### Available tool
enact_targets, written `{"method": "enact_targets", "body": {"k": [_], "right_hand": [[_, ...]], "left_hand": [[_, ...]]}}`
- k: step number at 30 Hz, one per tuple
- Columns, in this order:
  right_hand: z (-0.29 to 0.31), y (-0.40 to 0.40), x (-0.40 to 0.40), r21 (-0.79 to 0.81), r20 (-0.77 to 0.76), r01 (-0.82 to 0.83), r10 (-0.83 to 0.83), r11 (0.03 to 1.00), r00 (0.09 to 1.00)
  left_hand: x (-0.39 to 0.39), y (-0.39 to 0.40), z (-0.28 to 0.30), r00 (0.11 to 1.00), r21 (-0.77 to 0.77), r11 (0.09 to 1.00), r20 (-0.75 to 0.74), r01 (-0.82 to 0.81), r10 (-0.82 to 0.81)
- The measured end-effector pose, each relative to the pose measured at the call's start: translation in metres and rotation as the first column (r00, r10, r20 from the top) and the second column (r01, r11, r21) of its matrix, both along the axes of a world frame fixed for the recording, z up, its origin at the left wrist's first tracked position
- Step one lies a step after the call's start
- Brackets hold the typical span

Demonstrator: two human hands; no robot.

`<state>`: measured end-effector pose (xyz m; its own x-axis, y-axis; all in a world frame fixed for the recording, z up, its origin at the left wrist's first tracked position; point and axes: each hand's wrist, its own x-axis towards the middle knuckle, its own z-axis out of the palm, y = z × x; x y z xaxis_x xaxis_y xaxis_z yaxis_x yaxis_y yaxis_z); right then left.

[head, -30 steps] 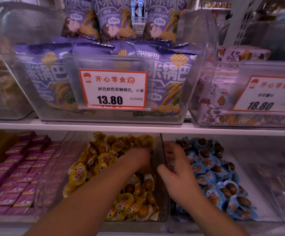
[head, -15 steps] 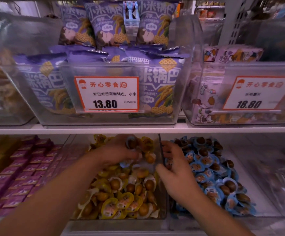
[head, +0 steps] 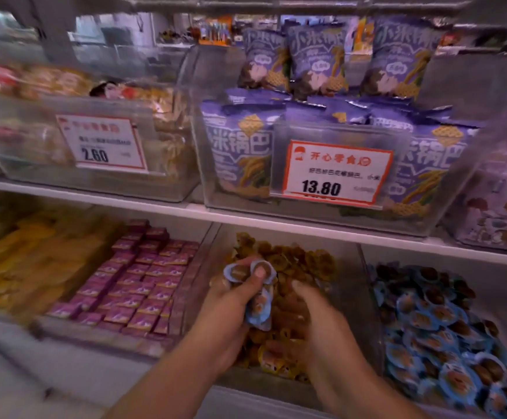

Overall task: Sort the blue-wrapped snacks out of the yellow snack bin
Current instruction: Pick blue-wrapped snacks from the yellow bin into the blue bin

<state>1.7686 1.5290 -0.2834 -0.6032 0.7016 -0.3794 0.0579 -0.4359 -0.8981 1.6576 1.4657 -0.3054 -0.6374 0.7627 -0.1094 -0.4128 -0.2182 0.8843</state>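
The clear bin of yellow-wrapped snacks [head: 300, 261] sits on the lower shelf, centre. My left hand [head: 231, 300] is raised over it and grips a bunch of blue-wrapped snacks [head: 256, 306], some fanned above the thumb, some hanging below the palm. My right hand [head: 318, 316] is down in the yellow snacks with its fingers bent into the pile; blur hides whether it holds anything. The bin of blue-wrapped snacks [head: 427, 331] stands directly to the right.
A bin of small purple boxes [head: 137, 276] lies left of the yellow bin, with yellow packets [head: 19, 261] further left. The white shelf edge [head: 276, 219] overhangs the bins, carrying bins of purple bags [head: 331, 128] and price tags.
The view has swung left. My left hand has lifted out of the yellow snacks with blue-wrapped snacks in it. My right hand has moved from the blue bin's edge into the yellow bin.
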Motion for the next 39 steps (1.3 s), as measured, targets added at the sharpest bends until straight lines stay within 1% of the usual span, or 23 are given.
{"method": "enact_targets", "body": {"k": [1, 2, 4, 6, 9, 11, 13, 14, 16, 20, 23, 24, 25, 26, 27, 28, 29, 32, 33, 35, 36, 37, 39], "right_hand": [[0.0, 0.0, -0.005, -0.149, -0.053, -0.038, 0.03, 0.988, 0.998], [-0.002, 0.001, -0.009, -0.232, -0.113, -0.062, 0.036, 0.971, 0.993], [-0.004, 0.006, -0.016, -0.318, -0.192, -0.048, -0.015, 0.947, 0.981], [-0.008, 0.01, -0.021, -0.389, -0.233, -0.029, -0.069, 0.921, 0.97], [-0.013, 0.015, -0.027, -0.391, -0.201, -0.022, -0.062, 0.92, 0.978], [-0.015, 0.02, -0.029, -0.395, -0.198, 0.0, -0.085, 0.919, 0.977], [-0.017, 0.024, -0.028, -0.389, -0.202, 0.002, -0.087, 0.921, 0.976], [-0.018, 0.025, -0.027, -0.375, -0.204, -0.01, -0.072, 0.927, 0.976], [-0.018, 0.028, -0.024, -0.34, -0.223, -0.049, -0.03, 0.939, 0.974], [-0.015, 0.032, -0.013, -0.279, -0.23, -0.09, 0.025, 0.956, 0.973], [-0.014, 0.033, -0.007, -0.218, -0.186, -0.041, -0.001, 0.975, 0.982], [-0.013, 0.033, -0.005, -0.204, -0.168, -0.021, -0.014, 0.979, 0.986], [-0.013, 0.033, -0.004, -0.187, -0.148, -0.009, -0.019, 0.982, 0.989], [-0.012, 0.033, -0.003, -0.166, -0.123, -0.002, -0.019, 0.986, 0.992], [-0.012, 0.033, -0.002, -0.139, -0.091, 0.007, -0.02, 0.99, 0.996], [-0.012, 0.033, -0.003, -0.113, -0.062, 0.016, -0.023, 0.993, 0.998], [-0.011, 0.033, -0.003, -0.095, -0.044, 0.021, -0.026, 0.995, 0.999], [-0.009, 0.032, -0.005, -0.104, -0.056, 0.025, -0.031, 0.994, 0.998], [-0.008, 0.032, -0.005, -0.112, -0.067, 0.025, -0.033, 0.993, 0.997], [-0.006, 0.032, -0.005, -0.104, -0.068, 0.033, -0.04, 0.994, 0.997], [-0.006, 0.033, -0.005, -0.091, -0.061, 0.036, -0.042, 0.995, 0.997], [-0.005, 0.033, -0.005, -0.085, -0.056, 0.036, -0.041, 0.996, 0.998], [-0.004, 0.033, -0.004, -0.119, -0.067, 0.019, -0.027, 0.993, 0.997]], "left_hand": [[0.001, 0.001, -0.002, 0.999, -0.011, 1.0, -0.02, -0.028, 0.027], [0.002, 0.002, -0.003, 0.996, -0.029, 0.999, -0.079, -0.044, 0.042], [0.004, 0.005, -0.005, 0.971, -0.065, 0.997, -0.24, -0.036, 0.02], [0.005, 0.007, -0.006, 0.963, -0.101, 0.995, -0.269, -0.017, -0.011], [0.002, 0.01, -0.004, 0.994, -0.067, 0.997, -0.106, 0.022, -0.029], [-0.006, 0.008, -0.001, 0.991, 0.056, 0.998, 0.13, 0.03, -0.037], [-0.019, 0.005, 0.003, 0.942, 0.125, 0.992, 0.334, -0.005, -0.037], [-0.026, 0.003, 0.004, 0.922, 0.119, 0.993, 0.386, -0.017, -0.031], [-0.033, 0.0, 0.006, 0.908, 0.093, 0.996, 0.417, -0.014, -0.027], [-0.029, -0.001, 0.004, 0.937, 0.064, 0.998, 0.349, -0.01, -0.013], [-0.029, -0.004, 0.001, 0.973, 0.064, 0.997, 0.231, -0.035, 0.019], [-0.029, -0.005, -0.001, 0.987, 0.034, 0.998, 0.154, -0.055, 0.049], [-0.03, -0.006, -0.003, 0.997, -0.023, 0.997, 0.023, -0.074, 0.075], [-0.03, -0.007, -0.006, 0.983, -0.096, 0.991, -0.162, -0.096, 0.08], [-0.031, -0.009, -0.008, 0.933, -0.16, 0.981, -0.357, -0.109, 0.045], [-0.031, -0.011, -0.01, 0.852, -0.212, 0.971, -0.523, -0.109, -0.018], [-0.033, -0.013, -0.013, 0.765, -0.256, 0.961, -0.638, -0.106, -0.086], [-0.034, -0.017, -0.015, 0.55, -0.286, 0.943, -0.822, -0.171, -0.15], [-0.033, -0.017, -0.015, 0.438, -0.263, 0.938, -0.888, -0.228, -0.142], [-0.03, -0.018, -0.015, 0.169, -0.23, 0.919, -0.968, -0.321, -0.183], [-0.028, -0.018, -0.015, 0.096, -0.231, 0.913, -0.973, -0.336, -0.211], [-0.028, -0.019, -0.015, 0.088, -0.243, 0.909, -0.97, -0.34, -0.226], [-0.028, -0.019, -0.014, 0.152, -0.243, 0.915, -0.967, -0.323, -0.203]]}}
